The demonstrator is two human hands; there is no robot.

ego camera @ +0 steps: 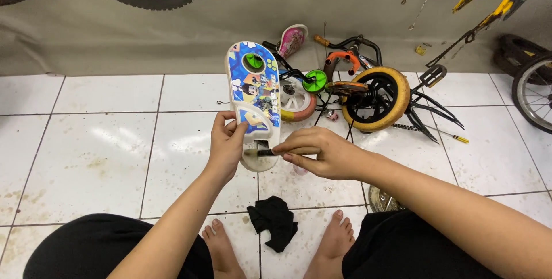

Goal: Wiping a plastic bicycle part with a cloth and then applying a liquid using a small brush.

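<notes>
Fingers of the left hand (pixel 226 144) wrap the edge of a cartoon-printed plastic chain guard (pixel 254 102), upright between both hands. Right hand (pixel 322 154) fingertips pinch a small dark brush (pixel 264 152) against its lower end. It looks light, stiff and smooth; gripping the rim seems safest.

The left hand (pixel 225 141) grips the guard (pixel 255 104) by its left edge, holding it upright above the floor (pixel 103 147). The right hand (pixel 322 152) meets the guard's lower end from the right, a small tool (pixel 263 152) pinched between its fingertips and touching the guard. Below the hands, a cloth (pixel 275 221) lies on the floor between the two feet. Behind the guard, a small bike (pixel 368 92) lies on its side against the wall, with a screwdriver (pixel 454 137) on the floor to its right. A wheel (pixel 532 86) stands at the far right.
</notes>
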